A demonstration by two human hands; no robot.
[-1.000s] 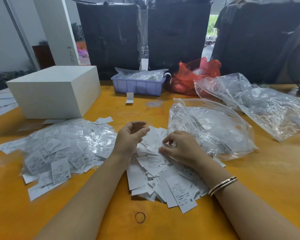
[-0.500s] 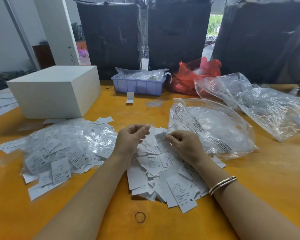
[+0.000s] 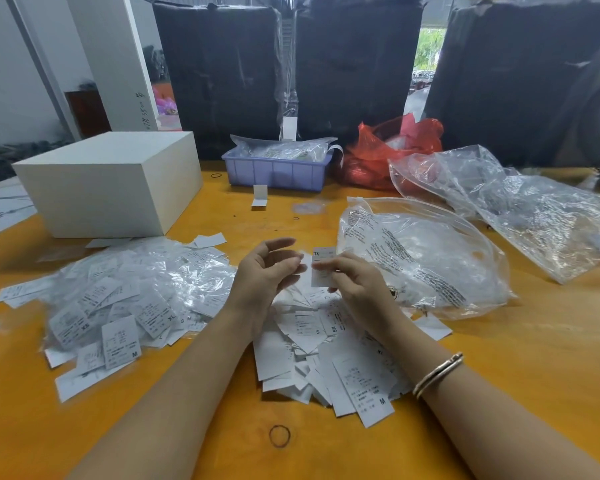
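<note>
A loose heap of white paper size tags [image 3: 329, 355] lies on the orange table between my forearms. My right hand [image 3: 354, 287] pinches one tag marked XL [image 3: 321, 266] upright above the heap. My left hand [image 3: 262, 275] hovers just left of that tag, palm turned inward, fingers loosely curved, holding nothing I can see. A second heap of tags mixed with clear film [image 3: 125, 299] spreads out to the left.
A white box [image 3: 111, 185] stands at back left, a lilac plastic tray [image 3: 278, 171] at back centre, a red bag [image 3: 392, 150] beside it. Clear printed bags [image 3: 420, 258] lie right of my hands. A rubber band [image 3: 279, 435] lies near the front edge.
My right hand has lifted a single tag out of the heap and raised it toward my left hand, which rose slightly and opened toward it.
</note>
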